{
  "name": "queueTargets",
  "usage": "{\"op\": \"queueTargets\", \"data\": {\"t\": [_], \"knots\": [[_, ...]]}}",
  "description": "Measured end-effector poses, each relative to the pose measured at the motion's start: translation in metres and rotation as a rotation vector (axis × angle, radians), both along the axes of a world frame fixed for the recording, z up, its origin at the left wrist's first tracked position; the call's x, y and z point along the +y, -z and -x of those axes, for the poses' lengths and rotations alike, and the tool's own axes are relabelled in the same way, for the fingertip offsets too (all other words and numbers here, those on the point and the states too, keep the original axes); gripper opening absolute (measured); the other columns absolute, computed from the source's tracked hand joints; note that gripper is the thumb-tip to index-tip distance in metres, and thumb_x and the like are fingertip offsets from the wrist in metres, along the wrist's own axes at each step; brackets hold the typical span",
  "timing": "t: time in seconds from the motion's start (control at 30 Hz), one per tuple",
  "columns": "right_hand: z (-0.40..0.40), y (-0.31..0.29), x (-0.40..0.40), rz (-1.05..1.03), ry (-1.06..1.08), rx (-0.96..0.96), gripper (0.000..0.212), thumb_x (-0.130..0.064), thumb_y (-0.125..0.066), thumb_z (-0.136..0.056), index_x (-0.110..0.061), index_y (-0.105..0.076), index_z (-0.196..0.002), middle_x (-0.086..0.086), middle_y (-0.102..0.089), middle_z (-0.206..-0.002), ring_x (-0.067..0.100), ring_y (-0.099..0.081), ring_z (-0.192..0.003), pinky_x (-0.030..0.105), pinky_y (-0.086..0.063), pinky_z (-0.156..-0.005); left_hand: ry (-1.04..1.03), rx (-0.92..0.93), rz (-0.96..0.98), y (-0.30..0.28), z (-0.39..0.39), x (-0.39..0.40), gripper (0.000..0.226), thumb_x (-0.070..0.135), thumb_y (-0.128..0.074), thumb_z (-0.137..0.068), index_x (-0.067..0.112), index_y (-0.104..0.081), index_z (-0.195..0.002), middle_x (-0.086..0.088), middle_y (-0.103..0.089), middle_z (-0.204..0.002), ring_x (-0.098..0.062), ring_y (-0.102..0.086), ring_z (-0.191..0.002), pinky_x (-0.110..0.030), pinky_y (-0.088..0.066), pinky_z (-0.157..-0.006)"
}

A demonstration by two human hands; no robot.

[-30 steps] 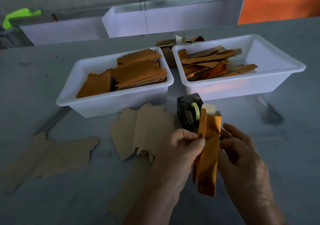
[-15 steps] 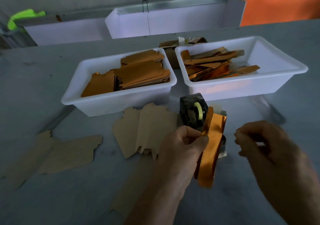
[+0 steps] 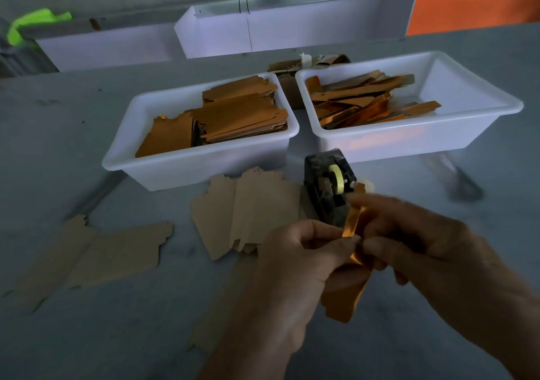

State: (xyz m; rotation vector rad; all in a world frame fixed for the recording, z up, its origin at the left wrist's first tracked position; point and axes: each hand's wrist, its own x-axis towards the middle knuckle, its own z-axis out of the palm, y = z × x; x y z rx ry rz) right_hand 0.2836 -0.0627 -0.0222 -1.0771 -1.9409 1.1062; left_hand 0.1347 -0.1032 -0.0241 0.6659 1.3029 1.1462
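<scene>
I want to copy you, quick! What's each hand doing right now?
Left hand: closed, fingers pinching the gold foil carton.
Right hand: closed on the same carton, though blurred.

No readable text, label, brand, number or sign shows anywhere.

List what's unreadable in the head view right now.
Head view:
- gold card: middle hidden by the left hand gripping it.
- right hand: motion-blurred; its hold on the card unclear.
- tape dispenser: front end behind card and hands.
- brown box: mostly behind the two white trays.
- dark object at right: blurred.
</scene>
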Motion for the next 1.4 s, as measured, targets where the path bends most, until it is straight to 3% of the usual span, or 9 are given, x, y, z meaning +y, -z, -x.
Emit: {"op": "queueTargets", "data": {"t": [0.17, 0.27, 0.57, 0.7, 0.8, 0.97, 1.13, 1.3, 1.4], "knots": [[0.001, -0.002, 0.003, -0.007, 0.051, -0.055, 0.058, -0.012, -0.07, -0.076, -0.052, -0.044, -0.108, -0.009, -0.07, -0.075, 0.009, -0.063, -0.06, 0.013, -0.047, -0.05, 0.055, -0.066, 0.0, -0.002, 0.003, 0.0, 0.012, -0.005, -0.061, -0.085, 0.002, -0.071, -0.087, -0.012, -0.075, -0.085, -0.022, -0.073, -0.082, -0.029, -0.059, -0.072], [0.003, -0.004, 0.002, -0.038, 0.08, -0.104, 0.056, -0.015, -0.072, -0.076, -0.05, -0.041, -0.105, -0.015, -0.07, -0.075, 0.004, -0.063, -0.06, 0.012, -0.046, -0.052, 0.109, -0.06, -0.012, -0.004, 0.004, -0.002, 0.011, 0.0, -0.061, -0.086, 0.0, -0.069, -0.094, -0.012, -0.075, -0.09, -0.022, -0.073, -0.085, -0.033, -0.059, -0.08], [0.01, -0.004, -0.003, -0.126, 0.148, -0.251, 0.044, -0.021, -0.072, -0.075, -0.047, -0.042, -0.096, -0.028, -0.064, -0.075, -0.007, -0.06, -0.067, 0.008, -0.044, -0.066, 0.04, 0.091, -0.051, -0.001, -0.005, -0.004, 0.01, 0.015, -0.063, -0.089, 0.009, -0.07, -0.085, -0.004, -0.075, -0.078, -0.017, -0.074, -0.074, -0.022, -0.057, -0.065], [0.009, -0.003, -0.007, -0.107, 0.194, -0.266, 0.043, -0.024, -0.074, -0.073, -0.039, -0.048, -0.103, -0.028, -0.065, -0.074, -0.006, -0.06, -0.066, 0.017, -0.047, -0.056, 0.044, 0.215, -0.086, 0.004, -0.008, -0.006, 0.017, 0.019, -0.057, -0.093, 0.016, -0.068, -0.082, 0.001, -0.075, -0.075, -0.014, -0.073, -0.07, -0.019, -0.055, -0.058], [0.009, -0.002, -0.006, -0.067, 0.202, -0.265, 0.043, -0.023, -0.075, -0.072, -0.034, -0.051, -0.107, -0.025, -0.067, -0.073, -0.004, -0.062, -0.063, 0.021, -0.051, -0.058, 0.01, 0.296, -0.133, 0.007, -0.013, -0.009, 0.018, 0.02, -0.056, -0.094, 0.018, -0.067, -0.081, 0.005, -0.074, -0.073, -0.011, -0.072, -0.068, -0.019, -0.055, -0.058], [0.012, -0.009, -0.008, -0.117, 0.207, -0.373, 0.039, -0.022, -0.07, -0.079, -0.035, -0.042, -0.103, -0.012, -0.068, -0.072, 0.001, -0.062, -0.065, 0.012, -0.046, -0.062, -0.14, 0.465, -0.221, 0.016, -0.026, -0.012, 0.018, 0.019, -0.058, -0.092, 0.023, -0.067, -0.076, 0.005, -0.072, -0.071, -0.01, -0.071, -0.067, -0.028, -0.058, -0.061], [0.022, -0.019, 0.0, -0.036, 0.19, -0.622, 0.056, -0.034, -0.058, -0.088, -0.03, -0.022, -0.131, -0.005, -0.062, -0.111, 0.013, -0.06, -0.09, 0.013, -0.039, -0.06, -0.226, 0.529, -0.319, 0.02, -0.03, -0.015, 0.014, 0.017, -0.061, -0.09, 0.024, -0.066, -0.079, 0.002, -0.072, -0.074, -0.009, -0.07, -0.067, -0.029, -0.057, -0.061], [0.017, -0.023, -0.007, -0.159, 0.313, -0.458, 0.064, -0.052, -0.072, -0.06, -0.032, -0.042, -0.114, -0.011, -0.059, -0.062, 0.004, -0.056, -0.054, 0.016, -0.034, -0.049, -0.228, 0.384, -0.347, 0.012, -0.018, -0.017, 0.017, 0.015, -0.061, -0.089, 0.024, -0.066, -0.075, 0.002, -0.073, -0.07, -0.013, -0.071, -0.063, -0.024, -0.056, -0.054], [0.011, -0.017, 0.002, 0.1, 0.218, -0.17, 0.035, -0.036, -0.079, -0.06, -0.033, -0.058, -0.089, -0.007, -0.065, -0.066, 0.0, -0.059, -0.055, 0.013, -0.038, -0.043, -0.15, 0.207, -0.306, 0.012, -0.009, -0.017, 0.01, 0.021, -0.063, -0.084, 0.022, -0.069, -0.077, 0.001, -0.073, -0.071, -0.014, -0.072, -0.064, -0.023, -0.056, -0.054]]}}
